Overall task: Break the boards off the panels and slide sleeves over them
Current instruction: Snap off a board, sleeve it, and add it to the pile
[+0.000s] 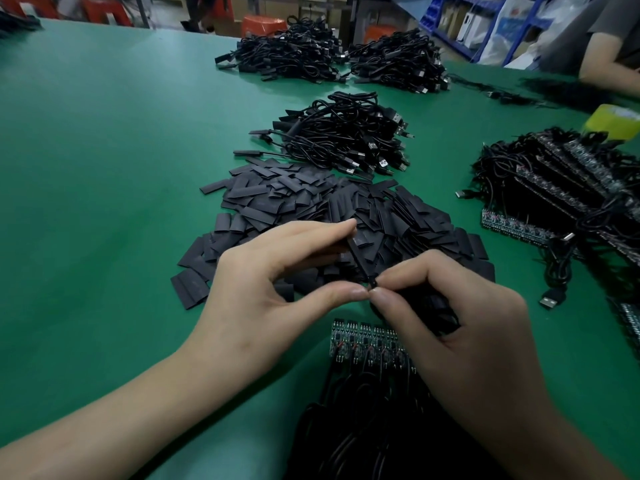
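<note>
Two hands meet low in the centre of the frame, above the green tabletop (104,174). The left hand (277,282) pinches a black sleeve (360,258) between forefinger and thumb, and the sleeve slants from upper left down to lower right. The right hand (460,323) pinches the end of a black cable (437,320) at the sleeve's lower mouth, its other fingers curled round the cable. The two thumb tips meet. Whether a board sits inside the sleeve cannot be told.

Just below the hands lies a panel (363,341) of small boards in a row, partly under the right hand. Behind the hands spreads a pile of flat sleeves (304,202), and beyond it a heap of sleeved cables (346,136). At right centre, stacked panels (568,188) lie tangled with cables.
</note>
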The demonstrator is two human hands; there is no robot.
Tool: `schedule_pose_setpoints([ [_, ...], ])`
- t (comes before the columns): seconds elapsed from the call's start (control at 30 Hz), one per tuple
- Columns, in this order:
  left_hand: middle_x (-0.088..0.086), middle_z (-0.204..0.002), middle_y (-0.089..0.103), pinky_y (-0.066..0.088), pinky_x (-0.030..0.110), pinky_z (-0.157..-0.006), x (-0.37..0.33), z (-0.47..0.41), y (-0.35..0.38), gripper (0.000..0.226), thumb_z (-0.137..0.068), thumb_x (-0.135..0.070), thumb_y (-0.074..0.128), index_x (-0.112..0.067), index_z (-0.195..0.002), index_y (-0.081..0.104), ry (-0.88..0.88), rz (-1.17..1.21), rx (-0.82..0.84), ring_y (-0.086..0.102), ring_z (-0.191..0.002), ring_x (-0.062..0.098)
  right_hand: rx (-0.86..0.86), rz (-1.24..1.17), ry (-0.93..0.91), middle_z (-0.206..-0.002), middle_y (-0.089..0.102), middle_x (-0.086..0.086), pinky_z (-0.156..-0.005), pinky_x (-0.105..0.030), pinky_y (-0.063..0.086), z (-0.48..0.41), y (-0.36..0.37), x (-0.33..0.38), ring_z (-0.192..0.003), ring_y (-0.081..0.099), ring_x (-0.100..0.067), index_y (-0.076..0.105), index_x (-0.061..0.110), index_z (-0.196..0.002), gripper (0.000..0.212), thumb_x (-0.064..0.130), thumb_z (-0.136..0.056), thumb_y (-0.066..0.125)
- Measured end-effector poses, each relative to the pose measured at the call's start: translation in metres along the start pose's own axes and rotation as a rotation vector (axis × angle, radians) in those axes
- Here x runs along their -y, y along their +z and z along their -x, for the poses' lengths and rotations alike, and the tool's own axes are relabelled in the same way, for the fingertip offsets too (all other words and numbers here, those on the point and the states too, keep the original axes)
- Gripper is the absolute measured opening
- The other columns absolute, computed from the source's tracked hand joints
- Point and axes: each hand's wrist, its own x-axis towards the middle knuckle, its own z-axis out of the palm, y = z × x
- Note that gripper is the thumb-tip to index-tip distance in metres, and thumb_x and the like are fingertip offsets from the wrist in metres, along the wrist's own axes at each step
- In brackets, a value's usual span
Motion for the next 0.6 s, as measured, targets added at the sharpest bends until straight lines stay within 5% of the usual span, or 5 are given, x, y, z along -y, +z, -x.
schedule_pose_setpoints([
  [0.37, -0.011, -0.121, 0.069, 0.05, 0.024, -0.098, 0.003, -0.001, -0.002, 0.054, -0.078, -0.038, 0.082, -0.025, -0.128, 0.066, -0.037, 0.099, 0.049, 0.065, -0.117, 0.013, 0.068, 0.014, -0.063, -0.088, 0.069, 0.015, -0.071, -0.022, 0.051, -0.006, 0.002, -0.006, -0.084, 0.068, -0.001, 0.072, 0.023, -0.088, 0.006, 0.02, -0.093, 0.071],
  [0.47, -0.009, -0.125, 0.068, 0.051, 0.024, -0.099, 0.003, 0.001, -0.001, 0.056, -0.079, -0.034, 0.081, -0.026, -0.132, 0.063, -0.088, 0.205, 0.075, 0.065, -0.118, 0.016, 0.351, -0.004, 0.146, -0.072, 0.071, 0.016, -0.09, -0.023, 0.052, -0.019, 0.011, -0.024, -0.076, 0.066, 0.008, 0.074, 0.03, -0.07, 0.034, 0.013, -0.099, 0.068],
  [0.57, -0.008, -0.127, 0.068, 0.051, 0.025, -0.1, 0.004, 0.001, 0.0, 0.057, -0.081, -0.023, 0.081, -0.027, -0.133, 0.06, -0.086, 0.207, 0.083, 0.063, -0.121, 0.018, 0.159, -0.052, 0.004, -0.099, 0.071, 0.016, -0.086, -0.02, 0.051, -0.008, 0.008, -0.018, -0.096, 0.068, -0.001, 0.074, 0.023, -0.095, 0.003, 0.022, -0.093, 0.076],
  [0.6, -0.008, -0.126, 0.068, 0.051, 0.025, -0.1, 0.004, 0.002, 0.0, 0.057, -0.08, -0.02, 0.08, -0.027, -0.132, 0.059, -0.089, 0.209, 0.08, 0.063, -0.121, 0.018, 0.125, -0.058, -0.027, -0.104, 0.07, 0.016, -0.086, -0.02, 0.052, -0.004, 0.005, -0.016, -0.1, 0.068, -0.004, 0.073, 0.022, -0.099, 0.008, 0.025, -0.093, 0.077],
])
